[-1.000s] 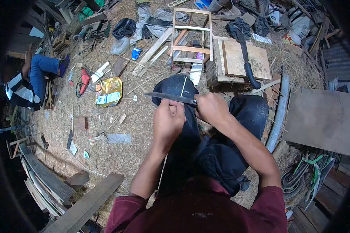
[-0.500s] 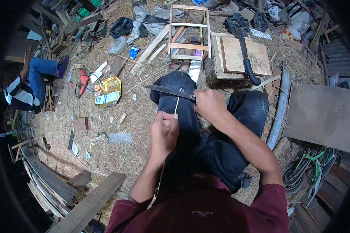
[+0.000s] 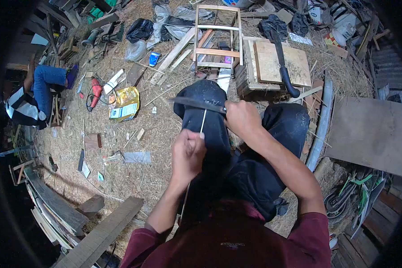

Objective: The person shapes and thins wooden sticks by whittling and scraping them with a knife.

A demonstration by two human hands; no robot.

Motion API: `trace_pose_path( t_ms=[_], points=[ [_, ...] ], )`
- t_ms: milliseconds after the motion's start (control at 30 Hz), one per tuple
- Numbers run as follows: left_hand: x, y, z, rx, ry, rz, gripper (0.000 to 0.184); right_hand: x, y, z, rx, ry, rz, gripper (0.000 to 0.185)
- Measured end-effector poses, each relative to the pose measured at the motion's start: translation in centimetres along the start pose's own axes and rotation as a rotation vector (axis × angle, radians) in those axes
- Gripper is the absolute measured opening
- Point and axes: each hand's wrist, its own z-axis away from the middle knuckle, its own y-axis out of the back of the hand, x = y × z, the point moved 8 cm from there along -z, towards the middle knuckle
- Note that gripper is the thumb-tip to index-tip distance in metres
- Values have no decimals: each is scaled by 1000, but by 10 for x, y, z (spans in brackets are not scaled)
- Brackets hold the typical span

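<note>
A thin pale strip [image 3: 204, 121] is pinched in my left hand [image 3: 187, 154], its upper end at the blade over my left knee and its lower part running back below the wrist. My right hand [image 3: 242, 118] is wrapped round the handle of a knife [image 3: 196, 103]. The dark blade points left across the knee, slightly blurred, and lies across the strip's tip. Most of the knife handle is hidden in my fist.
A wooden frame [image 3: 218, 52] stands ahead, beside a wooden block [image 3: 265, 67] with a long black-handled blade [image 3: 281, 62] on it. A red power tool [image 3: 95, 94] and a yellow packet [image 3: 126, 103] lie left. Another person's legs [image 3: 49, 80] show at far left.
My left hand has drawn back toward my body along the strip, away from the blade. My right hand has stayed near the same place with the knife.
</note>
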Motion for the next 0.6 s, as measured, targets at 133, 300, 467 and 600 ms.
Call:
trace_pose_path(
  t_ms=[133, 300, 467, 600],
  points=[
    [-8, 3, 12, -3, 13, 30, 17, 1, 0, 2, 28, 30, -13, 13],
    [24, -9, -21, 5, 17, -41, 17, -12, 1, 6, -9, 145, -35, 13],
    [12, -7, -13, -12, -2, -25, 17, -3, -5, 6, 7, 32, -34, 11],
    [-2, 0, 2, 5, 23, 26, 14, -5, -3, 5, -39, 12, -25, 11]
  ],
)
